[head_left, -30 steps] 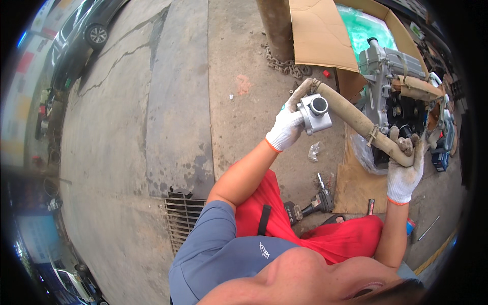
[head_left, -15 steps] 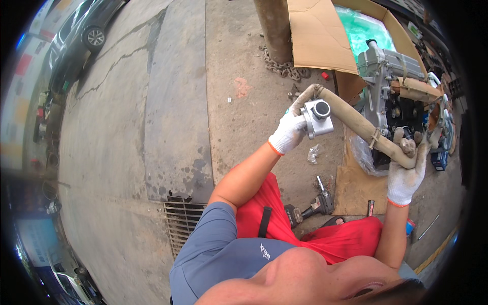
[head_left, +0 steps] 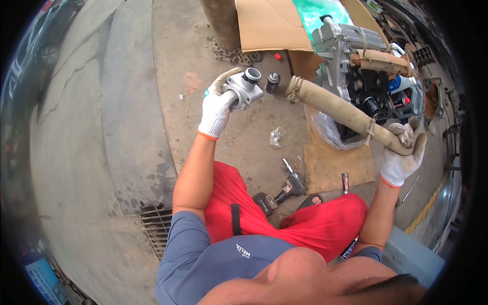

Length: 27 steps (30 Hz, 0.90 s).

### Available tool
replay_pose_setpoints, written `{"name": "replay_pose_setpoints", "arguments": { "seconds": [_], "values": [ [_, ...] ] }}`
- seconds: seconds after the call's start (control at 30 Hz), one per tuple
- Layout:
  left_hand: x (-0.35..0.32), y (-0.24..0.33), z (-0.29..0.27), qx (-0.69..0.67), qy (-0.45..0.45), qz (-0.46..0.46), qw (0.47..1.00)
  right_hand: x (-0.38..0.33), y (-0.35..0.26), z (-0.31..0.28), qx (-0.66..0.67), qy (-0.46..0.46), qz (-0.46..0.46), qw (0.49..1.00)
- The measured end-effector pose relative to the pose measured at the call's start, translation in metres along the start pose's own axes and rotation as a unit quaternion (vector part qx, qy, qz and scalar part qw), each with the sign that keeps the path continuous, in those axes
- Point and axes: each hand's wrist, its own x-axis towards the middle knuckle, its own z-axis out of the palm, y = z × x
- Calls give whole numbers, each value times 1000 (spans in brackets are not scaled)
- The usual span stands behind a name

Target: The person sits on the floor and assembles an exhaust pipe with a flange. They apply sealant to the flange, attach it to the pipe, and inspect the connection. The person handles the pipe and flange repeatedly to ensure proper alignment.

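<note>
My left hand (head_left: pixel 215 114), in a white knit glove with an orange cuff, grips a silver metal housing (head_left: pixel 247 92) with a round neck and bolt-hole flanges. The neck points up, with something black inside it. My gloved right hand (head_left: pixel 399 165) is closed around the bent lower end of a dirty beige hose (head_left: pixel 339 108). Wire-like clamps ring the hose near its far end and its bend. That far end points toward the housing but stands apart from it. A black spray can (head_left: pixel 273 83) stands on the floor between them.
A silver and black engine (head_left: pixel 331 47) lies beyond the hose, beside an open cardboard box (head_left: pixel 272 24). Near my red-trousered legs are a cordless impact wrench (head_left: pixel 292 186) and a red-handled tool (head_left: pixel 345 184). A chain-wrapped pillar (head_left: pixel 219 25) stands ahead; a floor grate (head_left: pixel 155 223) lies left.
My hands have moved apart; the hose's far end, before next to the housing, is now separated from it. The housing has tilted in my left hand. The spray can has come into sight.
</note>
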Motion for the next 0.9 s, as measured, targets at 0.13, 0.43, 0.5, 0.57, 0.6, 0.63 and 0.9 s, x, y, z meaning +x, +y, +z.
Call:
{"name": "replay_pose_setpoints", "arguments": {
  "seconds": [0.13,0.43,0.5,0.57,0.6,0.63,0.9],
  "values": [
    [-4,-4,3,68,10,-2,998,-3,7,1,-82,-3,-18,996],
    [-14,6,12,139,-56,-88,985,-1,7,-1,-77,-7,20,997],
    [-15,11,13,133,-79,-115,981,0,7,-1,-65,-4,29,997],
    [-15,-7,8,138,-94,-74,983,0,10,1,-63,2,31,998],
    [-16,-8,11,139,-105,-53,983,0,9,2,-56,6,30,998],
    [-20,-8,13,166,-111,-26,980,0,7,3,-49,9,28,998],
    [-48,-11,45,202,-134,9,970,12,-19,-17,19,33,8,999]
  ]
}}
